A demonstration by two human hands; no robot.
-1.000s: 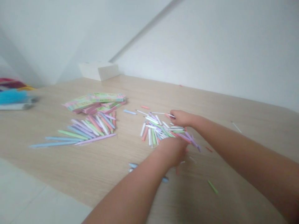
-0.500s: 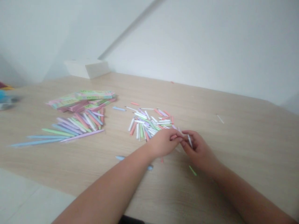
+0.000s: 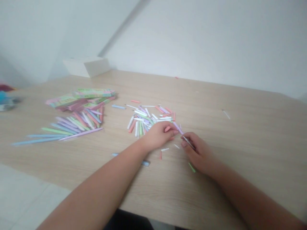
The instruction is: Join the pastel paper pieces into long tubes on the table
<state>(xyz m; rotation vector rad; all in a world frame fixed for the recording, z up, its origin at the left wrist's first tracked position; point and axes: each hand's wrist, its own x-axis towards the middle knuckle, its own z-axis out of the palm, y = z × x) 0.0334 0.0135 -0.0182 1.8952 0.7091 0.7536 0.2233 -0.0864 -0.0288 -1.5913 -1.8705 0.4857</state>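
Observation:
My left hand (image 3: 158, 135) is closed around a short coral pen piece (image 3: 167, 128) at the right edge of the pile of loose pen parts (image 3: 140, 126). My right hand (image 3: 199, 153) pinches a thin pale pen refill (image 3: 188, 141) between thumb and fingers. A purple pen barrel (image 3: 178, 128) runs from beside the left fingertips to the refill's tip; whether either hand grips it I cannot tell. Below the hands lie a small coral piece (image 3: 160, 155), a short white piece (image 3: 165, 149) and a green piece (image 3: 192, 167).
Left of the pile are assembled pastel pens (image 3: 69, 125) and several pink-and-green boxes (image 3: 93, 93). Blue pen parts (image 3: 145, 163) lie partly under my left forearm. A single refill (image 3: 226, 114) rests at right. A white box (image 3: 87, 67) stands against the wall.
My hands have drawn slightly apart, the left moving a little to the left. The purple barrel and refill now show in the gap between them. The whole view has shifted slightly.

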